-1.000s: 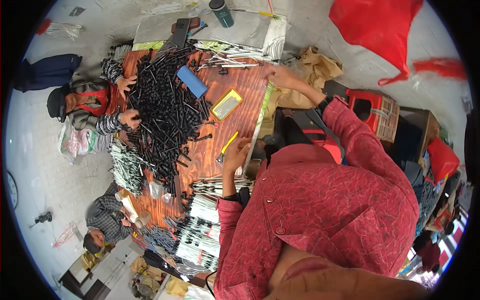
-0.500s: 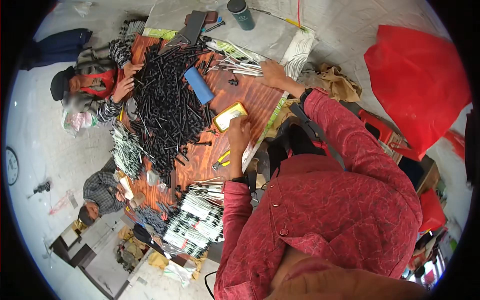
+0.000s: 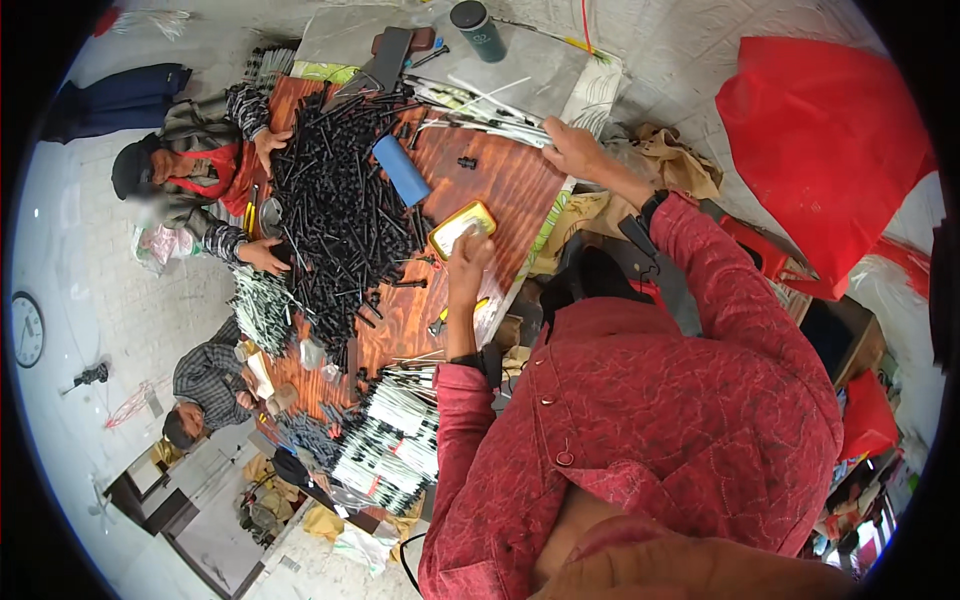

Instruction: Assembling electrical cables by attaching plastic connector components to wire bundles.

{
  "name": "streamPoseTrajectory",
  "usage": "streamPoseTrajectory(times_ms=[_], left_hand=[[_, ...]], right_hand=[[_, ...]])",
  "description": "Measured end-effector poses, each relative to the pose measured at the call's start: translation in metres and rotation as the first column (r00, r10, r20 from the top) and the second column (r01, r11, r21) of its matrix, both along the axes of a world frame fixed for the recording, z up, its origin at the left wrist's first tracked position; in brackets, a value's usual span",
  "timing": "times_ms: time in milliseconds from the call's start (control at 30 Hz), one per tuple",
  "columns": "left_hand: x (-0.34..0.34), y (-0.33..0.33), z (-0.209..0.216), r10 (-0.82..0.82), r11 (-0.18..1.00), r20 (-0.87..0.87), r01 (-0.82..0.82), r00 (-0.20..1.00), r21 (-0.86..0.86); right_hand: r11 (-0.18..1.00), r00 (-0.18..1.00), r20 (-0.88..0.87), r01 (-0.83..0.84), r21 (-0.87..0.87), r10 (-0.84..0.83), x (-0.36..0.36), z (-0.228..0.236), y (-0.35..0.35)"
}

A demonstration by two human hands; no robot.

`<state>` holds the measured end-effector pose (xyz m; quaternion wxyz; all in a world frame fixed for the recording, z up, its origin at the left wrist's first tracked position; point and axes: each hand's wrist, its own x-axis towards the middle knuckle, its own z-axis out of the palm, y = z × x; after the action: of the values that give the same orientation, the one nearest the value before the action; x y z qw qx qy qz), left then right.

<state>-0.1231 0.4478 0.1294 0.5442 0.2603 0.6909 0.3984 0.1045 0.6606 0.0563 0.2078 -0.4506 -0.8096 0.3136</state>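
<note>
My right hand (image 3: 580, 153) is closed round the ends of several thin white rods (image 3: 505, 130) at the table's far right edge. Their other ends reach left, toward the black parts. My left hand (image 3: 467, 262) has its fingers curled together at the near edge of a yellow-rimmed tray (image 3: 456, 217) with something white inside. What the left fingers hold, if anything, is too small to make out. Yellow-handled pliers (image 3: 438, 322) lie partly hidden beside my left wrist. A small black fitting (image 3: 467, 162) lies between the tray and the rods.
A large heap of black stick-like parts (image 3: 335, 205) covers the table's left, with a blue cylinder (image 3: 401, 171) at its edge. Bundled white rods (image 3: 392, 440) lie nearer me. A dark flask (image 3: 478, 32) stands at the back. Two other people (image 3: 190, 170) sit along the left side.
My right hand has shifted right with the rod ends. My left fingers have curled in at the tray. The nearer co-worker's hands have moved apart. The whole view has shifted slightly.
</note>
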Motion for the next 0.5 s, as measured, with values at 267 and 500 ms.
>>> streamPoseTrajectory(times_ms=[267,500], left_hand=[[0.018,0.053,-0.005,0.055,0.938,0.475,-0.208,0.878,0.276],[0.014,0.041,0.013,0.17,0.971,0.175,-0.195,0.97,0.141]], right_hand=[[0.97,0.923,-0.306,-0.199,0.142,0.235,-0.058,0.039,-0.091],[0.956,0.915,-0.336,-0.272,-0.107,0.222,-0.067,0.051,-0.135]])
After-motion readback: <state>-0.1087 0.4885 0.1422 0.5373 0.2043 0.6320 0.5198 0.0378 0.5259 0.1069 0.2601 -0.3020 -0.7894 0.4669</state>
